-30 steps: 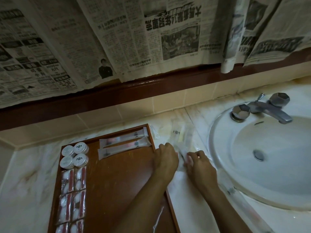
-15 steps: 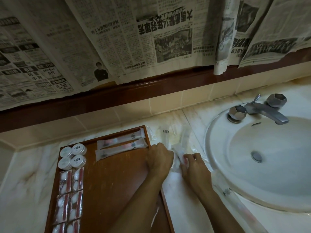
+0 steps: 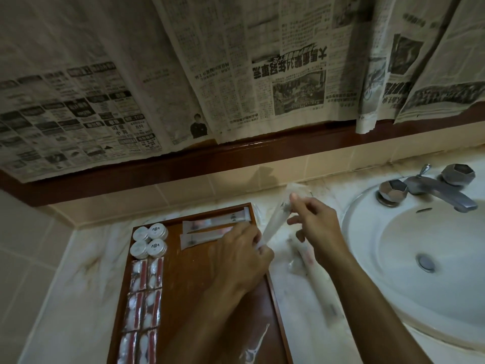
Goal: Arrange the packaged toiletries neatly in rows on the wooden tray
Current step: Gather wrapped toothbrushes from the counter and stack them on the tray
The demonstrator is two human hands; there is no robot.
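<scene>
Holding a long clear packet (image 3: 273, 224) in the air over the wooden tray (image 3: 199, 285) edge, my left hand (image 3: 236, 258) pinches its bottom, my right hand (image 3: 312, 219) its top; I worry slick film could slip and knock the two laid packets (image 3: 210, 227) askew.

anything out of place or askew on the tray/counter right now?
Yes. A long clear packet lies loose and slanted on the counter between the wooden tray and sink, outside the rows. Both hands, left hand and right hand, hold another packet in the air. The tray's own rows look tidy.
</scene>
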